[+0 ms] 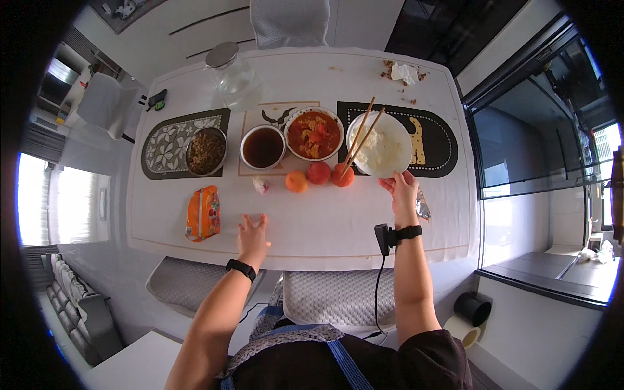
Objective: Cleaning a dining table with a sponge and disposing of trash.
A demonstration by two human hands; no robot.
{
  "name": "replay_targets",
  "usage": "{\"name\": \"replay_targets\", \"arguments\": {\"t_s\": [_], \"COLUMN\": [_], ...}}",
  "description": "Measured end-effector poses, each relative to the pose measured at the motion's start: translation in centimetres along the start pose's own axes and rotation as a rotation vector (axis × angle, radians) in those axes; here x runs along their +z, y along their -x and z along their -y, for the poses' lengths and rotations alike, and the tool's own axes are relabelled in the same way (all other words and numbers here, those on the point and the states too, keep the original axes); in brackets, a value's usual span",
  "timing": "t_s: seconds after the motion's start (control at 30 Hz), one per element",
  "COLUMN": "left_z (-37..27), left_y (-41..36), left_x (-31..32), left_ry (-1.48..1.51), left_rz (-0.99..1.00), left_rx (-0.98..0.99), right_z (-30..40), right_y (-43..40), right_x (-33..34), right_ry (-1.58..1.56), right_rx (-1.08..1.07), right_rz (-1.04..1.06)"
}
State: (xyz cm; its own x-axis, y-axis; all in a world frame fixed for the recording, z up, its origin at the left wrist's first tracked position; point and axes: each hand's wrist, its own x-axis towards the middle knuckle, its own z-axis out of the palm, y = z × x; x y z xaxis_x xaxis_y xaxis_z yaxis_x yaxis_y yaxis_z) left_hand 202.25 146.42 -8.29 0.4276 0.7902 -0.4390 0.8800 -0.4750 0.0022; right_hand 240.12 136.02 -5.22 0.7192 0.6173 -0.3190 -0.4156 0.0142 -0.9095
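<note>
My right hand (pixel 403 187) grips the near rim of a white bowl (pixel 390 158) with pale food remains inside. A pair of wooden chopsticks (pixel 361 139) lies across the bowl, tips pointing back towards me or away; which end is which I cannot tell. My left hand (pixel 252 236) is held over the white tablecloth with its fingers apart and nothing in it. Left of that hand lies an orange plastic packet (pixel 203 214). Beyond it are a garlic bulb (pixel 261 185), an orange-yellow fruit (pixel 296 181) and two reddish round fruits (pixel 319 173). A silvery wrapper (pixel 422 205) is partly hidden by my right wrist.
Across the middle stand a bowl of tomato-and-egg dish (pixel 314 133), a bowl of dark liquid (pixel 263 147) and a bowl of dark minced food (pixel 206 151), by placemats. Farther back are a lidded glass jug (pixel 234 78), crumpled tissue (pixel 404 73) with scraps, and a small dark object (pixel 157 100).
</note>
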Motion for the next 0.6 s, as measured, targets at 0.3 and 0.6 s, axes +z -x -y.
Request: {"name": "replay_targets", "arguments": {"t_s": [0.3, 0.6], "left_z": [0.7, 0.5], "left_y": [0.1, 0.0], "left_x": [1.0, 2.0], "left_ry": [0.018, 0.117], "left_rz": [-0.032, -0.169], "left_rx": [-0.006, -0.045], "right_z": [-0.8, -0.3], "right_y": [0.1, 6.4], "right_x": [0.3, -0.6], "right_ry": [-0.02, -0.119], "right_rx": [0.025, 0.089], "right_rz": [-0.064, 0.024]}}
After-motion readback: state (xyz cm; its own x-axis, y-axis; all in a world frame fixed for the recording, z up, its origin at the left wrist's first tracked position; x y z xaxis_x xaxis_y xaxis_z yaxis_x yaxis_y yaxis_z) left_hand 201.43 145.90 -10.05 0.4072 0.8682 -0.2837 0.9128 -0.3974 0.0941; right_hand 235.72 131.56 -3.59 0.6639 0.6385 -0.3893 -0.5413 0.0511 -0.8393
